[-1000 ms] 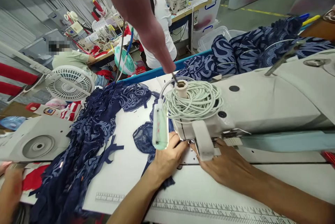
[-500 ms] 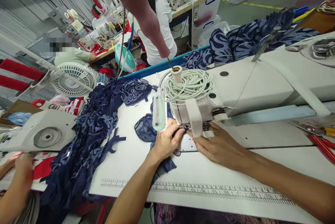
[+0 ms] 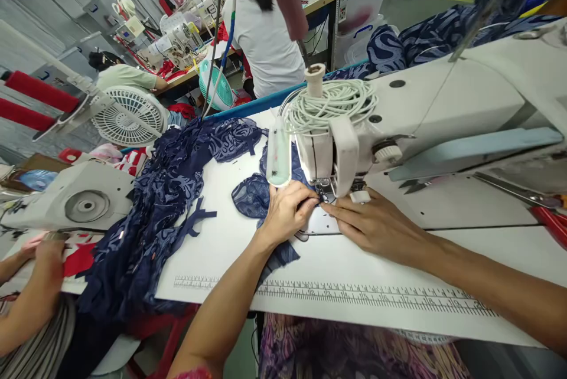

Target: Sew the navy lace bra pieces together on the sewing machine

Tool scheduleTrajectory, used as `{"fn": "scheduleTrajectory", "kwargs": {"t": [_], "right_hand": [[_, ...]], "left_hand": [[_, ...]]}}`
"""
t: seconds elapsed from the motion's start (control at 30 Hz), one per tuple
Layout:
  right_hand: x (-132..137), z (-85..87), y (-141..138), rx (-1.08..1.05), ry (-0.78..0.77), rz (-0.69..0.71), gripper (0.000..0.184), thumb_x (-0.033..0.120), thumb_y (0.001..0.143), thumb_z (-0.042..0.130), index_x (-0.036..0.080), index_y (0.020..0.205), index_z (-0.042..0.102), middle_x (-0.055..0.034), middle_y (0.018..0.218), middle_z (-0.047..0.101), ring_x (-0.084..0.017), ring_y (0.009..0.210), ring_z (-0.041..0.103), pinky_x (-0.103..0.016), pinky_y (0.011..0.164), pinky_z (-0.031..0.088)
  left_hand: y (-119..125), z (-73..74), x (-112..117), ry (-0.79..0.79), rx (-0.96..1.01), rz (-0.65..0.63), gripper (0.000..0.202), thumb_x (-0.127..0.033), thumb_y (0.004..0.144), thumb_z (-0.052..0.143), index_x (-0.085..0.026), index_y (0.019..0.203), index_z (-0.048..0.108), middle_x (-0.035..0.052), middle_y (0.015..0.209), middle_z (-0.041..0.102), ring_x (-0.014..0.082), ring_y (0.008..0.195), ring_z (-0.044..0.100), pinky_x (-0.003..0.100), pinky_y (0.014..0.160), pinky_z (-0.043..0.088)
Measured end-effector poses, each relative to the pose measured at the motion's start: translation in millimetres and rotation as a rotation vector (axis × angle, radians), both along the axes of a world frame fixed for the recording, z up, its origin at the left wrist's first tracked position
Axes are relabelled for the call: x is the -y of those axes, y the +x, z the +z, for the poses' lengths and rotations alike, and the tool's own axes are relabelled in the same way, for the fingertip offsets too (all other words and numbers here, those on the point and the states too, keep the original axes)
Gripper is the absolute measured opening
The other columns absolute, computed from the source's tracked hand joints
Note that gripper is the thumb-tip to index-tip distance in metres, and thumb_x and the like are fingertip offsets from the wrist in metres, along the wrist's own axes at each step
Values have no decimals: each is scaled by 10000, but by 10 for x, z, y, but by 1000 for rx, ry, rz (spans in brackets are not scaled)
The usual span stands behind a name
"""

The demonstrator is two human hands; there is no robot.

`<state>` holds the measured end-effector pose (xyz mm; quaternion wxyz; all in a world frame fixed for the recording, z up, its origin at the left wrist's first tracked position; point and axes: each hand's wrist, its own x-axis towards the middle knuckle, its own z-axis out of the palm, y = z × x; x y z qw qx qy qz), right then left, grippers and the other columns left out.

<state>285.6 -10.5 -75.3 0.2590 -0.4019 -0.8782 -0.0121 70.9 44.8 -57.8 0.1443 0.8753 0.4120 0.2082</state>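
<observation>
My left hand (image 3: 290,211) is closed, thumb and forefinger pinching the edge of a navy mesh fabric piece (image 3: 251,196) just in front of the needle area of a white sewing machine (image 3: 325,154). Part of that fabric lies left of the hand, and a flap (image 3: 283,258) hangs out beneath the wrist. My right hand (image 3: 376,225) lies palm down to the right of the presser foot (image 3: 325,187). Its fingertips meet the same fabric edge, close to the left fingertips; its thumb is largely hidden. Little of the fabric between the fingers shows.
A heap of navy patterned pieces (image 3: 163,190) spreads along the table's left side. A coil of pale cord (image 3: 336,101) rests on the machine head. Scissors (image 3: 505,187) lie at right, and a printed ruler (image 3: 354,295) runs along the front edge. A co-worker's arms (image 3: 42,278) are at far left.
The camera view has shifted, so the machine and table sit higher in the picture. Both hands stay beside the presser foot with the fabric; their grip looks much the same.
</observation>
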Motion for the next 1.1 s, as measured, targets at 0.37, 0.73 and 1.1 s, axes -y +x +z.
{"fn": "scheduleTrajectory", "kwargs": {"t": [0.37,0.73,1.1], "right_hand": [[-5,35,-4,14,8,0,341,146,983,361,158,1106,679,-18,782,627,-150,658,496,-337,695,329],[-23,27,89,-122,32,27,290,125,964,422,214,1081,672,9,830,689,-129,703,580,-339,790,344],[-75,49,43,25,50,-3,327,168,1004,347,205,1067,666,-10,814,698,-140,621,528,-345,762,337]], "left_hand": [[13,13,56,31,13,-9,97,-287,970,589,-269,946,681,-34,959,703,175,1047,583,563,1197,71],[35,59,86,-36,-23,-19,94,-271,980,568,-281,977,661,-34,1023,690,196,1109,545,649,1183,64],[30,23,73,-40,-12,-6,108,-267,985,545,-269,965,651,-32,1024,682,191,1106,546,615,1200,69]]}}
